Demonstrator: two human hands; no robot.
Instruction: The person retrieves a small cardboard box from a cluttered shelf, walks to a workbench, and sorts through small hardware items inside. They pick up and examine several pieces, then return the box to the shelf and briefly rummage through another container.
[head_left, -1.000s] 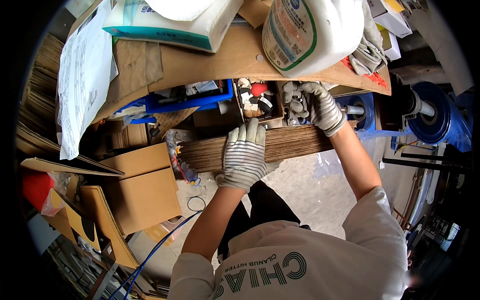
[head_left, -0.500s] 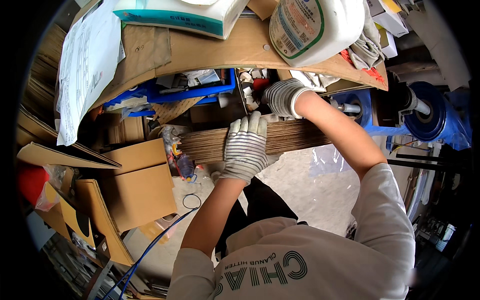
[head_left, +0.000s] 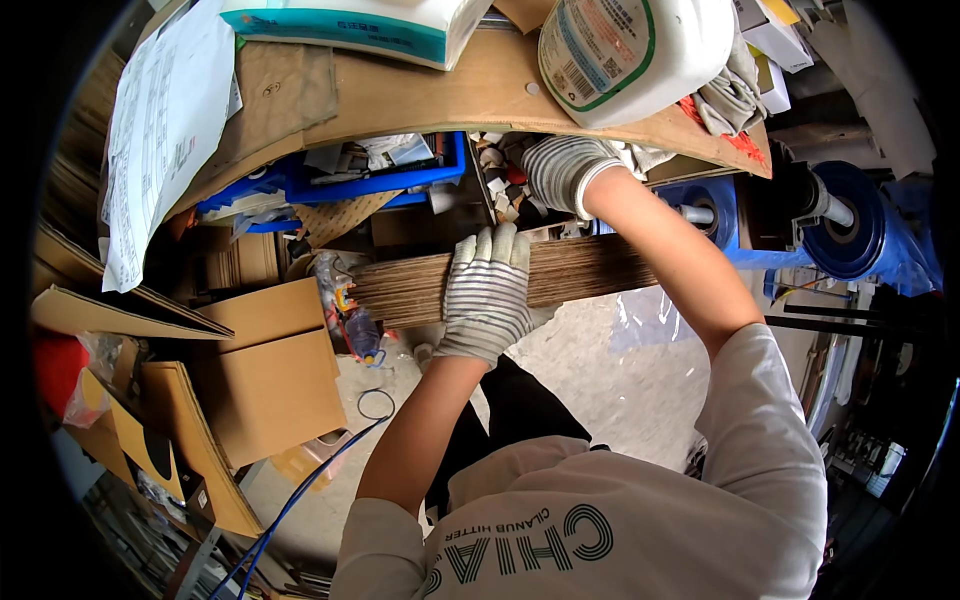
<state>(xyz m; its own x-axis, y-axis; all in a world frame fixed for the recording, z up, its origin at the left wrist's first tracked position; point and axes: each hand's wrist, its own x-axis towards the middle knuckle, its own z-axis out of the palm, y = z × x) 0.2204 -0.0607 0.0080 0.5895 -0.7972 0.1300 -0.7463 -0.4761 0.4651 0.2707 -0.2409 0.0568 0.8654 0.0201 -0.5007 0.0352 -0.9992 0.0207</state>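
Note:
A long stack of brown cardboard sheets [head_left: 590, 271] lies crosswise below the table edge, its layered edges facing up. My left hand [head_left: 487, 300], in a grey-striped white work glove, is closed over the stack, with the fingertips at its far side. My right hand [head_left: 568, 172], in a matching glove, reaches past the stack to a narrow bin of small scraps [head_left: 505, 190] under the table edge. Its fingers point down into the bin and are mostly hidden, so any hold there cannot be made out.
Above hangs the table edge [head_left: 400, 95], bearing a tissue pack [head_left: 350, 32], a white jug [head_left: 640, 60] and paper sheets [head_left: 165, 140]. A blue tray [head_left: 380, 178] sits below it. Cardboard boxes [head_left: 265, 380] stand left, a blue film roll [head_left: 850, 215] right. A blue cable [head_left: 300, 490] crosses the floor.
My right hand has shifted slightly left and away over the scrap bin. My left hand stays on the stack; the whole view has moved slightly.

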